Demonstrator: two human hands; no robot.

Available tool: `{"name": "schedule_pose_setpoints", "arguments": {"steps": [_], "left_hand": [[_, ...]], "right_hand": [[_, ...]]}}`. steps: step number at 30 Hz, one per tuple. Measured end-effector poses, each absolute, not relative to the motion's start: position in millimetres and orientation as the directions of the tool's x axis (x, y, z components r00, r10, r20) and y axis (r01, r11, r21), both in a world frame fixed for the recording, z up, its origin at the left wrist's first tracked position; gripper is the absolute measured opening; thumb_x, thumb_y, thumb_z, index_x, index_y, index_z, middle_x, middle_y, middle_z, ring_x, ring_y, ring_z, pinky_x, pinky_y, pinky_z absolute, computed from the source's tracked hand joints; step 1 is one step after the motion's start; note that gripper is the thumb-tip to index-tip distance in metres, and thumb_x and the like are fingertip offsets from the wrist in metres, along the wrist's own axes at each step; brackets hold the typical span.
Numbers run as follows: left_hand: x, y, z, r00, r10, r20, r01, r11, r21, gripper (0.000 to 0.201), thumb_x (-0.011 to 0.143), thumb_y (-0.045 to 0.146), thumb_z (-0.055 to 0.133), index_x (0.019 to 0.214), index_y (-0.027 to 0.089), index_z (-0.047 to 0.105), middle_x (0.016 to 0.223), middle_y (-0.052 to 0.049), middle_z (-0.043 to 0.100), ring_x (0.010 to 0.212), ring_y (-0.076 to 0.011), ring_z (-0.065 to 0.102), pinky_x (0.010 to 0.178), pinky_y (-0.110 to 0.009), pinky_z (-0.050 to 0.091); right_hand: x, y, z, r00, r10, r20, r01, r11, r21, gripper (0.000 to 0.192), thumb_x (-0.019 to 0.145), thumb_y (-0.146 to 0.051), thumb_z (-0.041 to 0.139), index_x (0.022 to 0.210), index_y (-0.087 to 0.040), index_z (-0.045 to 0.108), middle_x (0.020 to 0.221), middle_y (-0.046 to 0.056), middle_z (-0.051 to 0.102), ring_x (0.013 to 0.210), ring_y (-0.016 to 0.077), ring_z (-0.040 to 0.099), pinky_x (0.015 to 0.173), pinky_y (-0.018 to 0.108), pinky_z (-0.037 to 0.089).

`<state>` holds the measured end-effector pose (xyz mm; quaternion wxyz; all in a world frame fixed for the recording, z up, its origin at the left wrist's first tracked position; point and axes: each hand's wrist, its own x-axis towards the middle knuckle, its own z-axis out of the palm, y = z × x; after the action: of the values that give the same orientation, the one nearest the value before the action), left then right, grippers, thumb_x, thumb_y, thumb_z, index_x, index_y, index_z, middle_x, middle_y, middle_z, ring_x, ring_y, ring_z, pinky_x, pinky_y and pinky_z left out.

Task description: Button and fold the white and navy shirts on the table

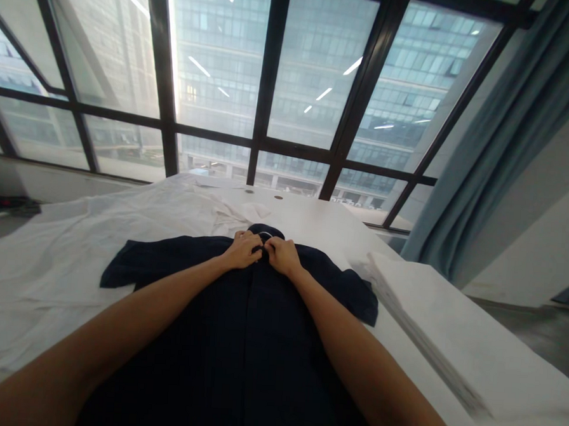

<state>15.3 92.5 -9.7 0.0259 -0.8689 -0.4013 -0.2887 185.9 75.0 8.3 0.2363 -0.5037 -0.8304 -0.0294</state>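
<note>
A dark navy short-sleeved shirt (247, 338) lies spread out on the table, collar at the far end and both sleeves out to the sides. At its neckline my left hand (244, 249) has its fingers closed on the left side of the collar opening. My right hand (282, 256) pinches the fabric just opposite, the fingertips of both hands nearly meeting. Whether a button sits between them is too small to tell. Behind the hands the collar (266, 230) stands up, with a pale strip showing inside.
White crumpled cloth (98, 213) covers the left of the white table (322, 224). A folded white stack (432, 310) lies to the right. Dark-framed windows (320, 69) rise beyond the far edge, and a blue-grey curtain (497, 154) hangs at the right.
</note>
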Motion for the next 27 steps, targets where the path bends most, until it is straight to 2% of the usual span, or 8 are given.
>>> {"name": "schedule_pose_setpoints", "arguments": {"steps": [4, 7, 10, 13, 21, 27], "left_hand": [[16, 96, -12, 0.481, 0.675, 0.56, 0.695, -0.683, 0.226, 0.014, 0.079, 0.027, 0.052, 0.086, 0.02, 0.062, 0.09, -0.004, 0.066, 0.095, -0.0233, 0.054, 0.09, -0.044, 0.034], [13, 102, -14, 0.443, 0.679, 0.585, 0.659, -0.689, 0.301, 0.015, 0.077, 0.029, 0.057, 0.085, 0.02, 0.065, 0.093, -0.003, 0.068, 0.098, -0.0227, 0.056, 0.093, -0.043, 0.036], [9, 108, -16, 0.381, 0.717, 0.584, 0.63, -0.664, 0.403, 0.017, 0.076, 0.032, 0.06, 0.087, 0.022, 0.068, 0.097, -0.003, 0.07, 0.098, -0.0218, 0.059, 0.094, -0.04, 0.039], [8, 112, -17, 0.353, 0.752, 0.556, 0.632, -0.63, 0.451, 0.021, 0.076, 0.033, 0.06, 0.09, 0.022, 0.07, 0.095, -0.003, 0.071, 0.096, -0.0214, 0.061, 0.093, -0.039, 0.043], [14, 112, -17, 0.358, 0.791, 0.496, 0.682, -0.584, 0.439, 0.022, 0.077, 0.031, 0.057, 0.091, 0.019, 0.068, 0.094, -0.004, 0.07, 0.095, -0.0217, 0.061, 0.093, -0.039, 0.043], [15, 108, -17, 0.353, 0.786, 0.508, 0.718, -0.576, 0.391, 0.023, 0.083, 0.037, 0.055, 0.096, 0.021, 0.066, 0.097, -0.003, 0.07, 0.101, -0.0239, 0.058, 0.097, -0.045, 0.037]], "right_hand": [[184, 78, 7, -0.355, 0.836, 0.418, 0.858, 0.469, -0.209, 0.022, 0.094, -0.023, 0.043, 0.095, -0.022, 0.065, 0.1, 0.005, 0.07, 0.094, 0.0206, 0.061, 0.083, 0.033, 0.034], [183, 79, 7, -0.357, 0.827, 0.434, 0.865, 0.468, -0.181, 0.026, 0.096, -0.024, 0.039, 0.096, -0.022, 0.064, 0.101, 0.005, 0.069, 0.094, 0.0203, 0.06, 0.084, 0.034, 0.032], [182, 77, 10, -0.369, 0.821, 0.436, 0.873, 0.467, -0.141, 0.029, 0.098, -0.024, 0.035, 0.095, -0.02, 0.063, 0.102, 0.007, 0.068, 0.093, 0.0204, 0.059, 0.085, 0.036, 0.03], [181, 74, 12, -0.366, 0.828, 0.425, 0.882, 0.454, -0.124, 0.029, 0.097, -0.023, 0.035, 0.094, -0.019, 0.063, 0.101, 0.009, 0.068, 0.091, 0.0207, 0.059, 0.084, 0.036, 0.03], [181, 76, 7, -0.36, 0.806, 0.47, 0.893, 0.444, -0.078, 0.028, 0.098, -0.026, 0.037, 0.1, -0.021, 0.064, 0.102, 0.008, 0.068, 0.099, 0.0221, 0.057, 0.093, 0.04, 0.027], [191, 78, 5, -0.353, 0.796, 0.491, 0.859, 0.484, -0.168, 0.029, 0.099, -0.033, 0.039, 0.1, -0.021, 0.065, 0.102, 0.007, 0.067, 0.1, 0.0194, 0.056, 0.097, 0.039, 0.026]]}}
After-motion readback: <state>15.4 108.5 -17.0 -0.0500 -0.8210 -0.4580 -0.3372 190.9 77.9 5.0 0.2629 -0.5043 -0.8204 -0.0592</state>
